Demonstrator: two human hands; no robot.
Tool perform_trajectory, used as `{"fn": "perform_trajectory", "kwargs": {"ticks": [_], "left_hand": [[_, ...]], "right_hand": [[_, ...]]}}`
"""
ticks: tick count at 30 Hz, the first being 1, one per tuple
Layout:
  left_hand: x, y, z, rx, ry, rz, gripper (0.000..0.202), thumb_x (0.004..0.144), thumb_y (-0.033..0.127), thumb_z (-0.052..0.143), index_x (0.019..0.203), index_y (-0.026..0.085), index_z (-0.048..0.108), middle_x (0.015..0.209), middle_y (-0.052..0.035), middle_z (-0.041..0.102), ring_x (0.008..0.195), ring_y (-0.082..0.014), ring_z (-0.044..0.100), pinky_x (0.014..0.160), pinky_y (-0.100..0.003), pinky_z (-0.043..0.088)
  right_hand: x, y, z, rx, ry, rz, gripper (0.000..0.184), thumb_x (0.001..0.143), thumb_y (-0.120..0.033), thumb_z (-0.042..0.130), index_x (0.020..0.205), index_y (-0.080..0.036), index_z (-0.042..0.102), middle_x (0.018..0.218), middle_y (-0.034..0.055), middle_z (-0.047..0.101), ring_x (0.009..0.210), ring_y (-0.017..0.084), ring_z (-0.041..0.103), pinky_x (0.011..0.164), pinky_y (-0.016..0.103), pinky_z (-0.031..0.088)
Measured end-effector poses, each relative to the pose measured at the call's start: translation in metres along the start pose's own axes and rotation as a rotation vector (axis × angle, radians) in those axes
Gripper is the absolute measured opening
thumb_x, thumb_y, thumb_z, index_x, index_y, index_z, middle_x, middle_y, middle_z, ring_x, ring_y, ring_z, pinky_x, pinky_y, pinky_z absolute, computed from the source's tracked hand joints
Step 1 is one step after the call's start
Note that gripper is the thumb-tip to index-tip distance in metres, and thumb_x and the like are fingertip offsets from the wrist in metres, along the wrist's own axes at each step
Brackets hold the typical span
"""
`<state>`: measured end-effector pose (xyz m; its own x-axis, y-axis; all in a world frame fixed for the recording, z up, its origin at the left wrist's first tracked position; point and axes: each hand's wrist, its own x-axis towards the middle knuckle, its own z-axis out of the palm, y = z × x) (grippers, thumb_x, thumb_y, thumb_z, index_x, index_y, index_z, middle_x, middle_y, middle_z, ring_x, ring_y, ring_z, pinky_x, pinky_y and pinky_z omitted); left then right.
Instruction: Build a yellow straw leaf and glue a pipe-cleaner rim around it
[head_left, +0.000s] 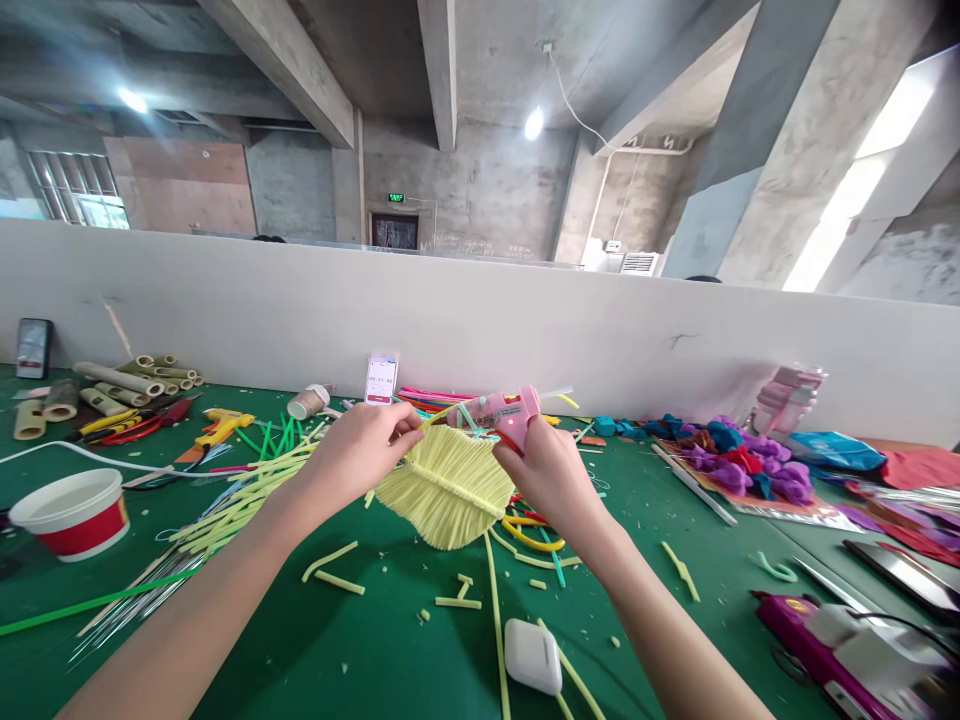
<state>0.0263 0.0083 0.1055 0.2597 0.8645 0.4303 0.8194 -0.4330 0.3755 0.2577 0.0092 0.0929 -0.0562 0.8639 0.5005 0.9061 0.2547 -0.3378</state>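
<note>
My left hand is closed in a pinch on the top edge of a pale yellow leaf-shaped piece made of pipe cleaners, held just above the green table. My right hand is wrapped round a pink hot glue gun, whose nozzle points left at the top of the yellow piece, close to my left fingertips. A long yellow stem hangs down from the piece toward me.
Loose yellow and green pipe cleaners lie left; cut bits litter the cloth. A red-and-white bowl, a yellow glue gun, paper rolls, a phone timer, purple craft pieces, a white earbud case and a magenta tool surround me.
</note>
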Motion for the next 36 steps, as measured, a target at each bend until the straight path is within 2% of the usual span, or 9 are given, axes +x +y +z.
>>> {"fn": "perform_trajectory", "kwargs": {"ticks": [22, 36], "left_hand": [[0.0002, -0.0019, -0.0002, -0.008, 0.003, 0.009, 0.016, 0.091, 0.033, 0.055, 0.092, 0.023, 0.067, 0.085, -0.0016, 0.075, 0.079, -0.0210, 0.070, 0.065, -0.028, 0.045], [0.0001, -0.0048, 0.0001, -0.028, 0.006, 0.025, 0.016, 0.090, 0.033, 0.054, 0.089, 0.023, 0.067, 0.083, -0.0009, 0.075, 0.074, -0.0191, 0.069, 0.064, -0.027, 0.044]], "right_hand": [[0.0003, 0.0025, -0.0027, -0.029, -0.015, 0.008, 0.007, 0.078, -0.025, 0.048, 0.074, -0.020, 0.044, 0.059, -0.0014, 0.044, 0.054, 0.014, 0.037, 0.054, 0.026, 0.024], [-0.0001, 0.0055, -0.0021, -0.026, -0.016, 0.001, 0.007, 0.079, -0.022, 0.048, 0.081, -0.016, 0.052, 0.062, 0.0016, 0.052, 0.058, 0.016, 0.045, 0.055, 0.027, 0.025]]}}
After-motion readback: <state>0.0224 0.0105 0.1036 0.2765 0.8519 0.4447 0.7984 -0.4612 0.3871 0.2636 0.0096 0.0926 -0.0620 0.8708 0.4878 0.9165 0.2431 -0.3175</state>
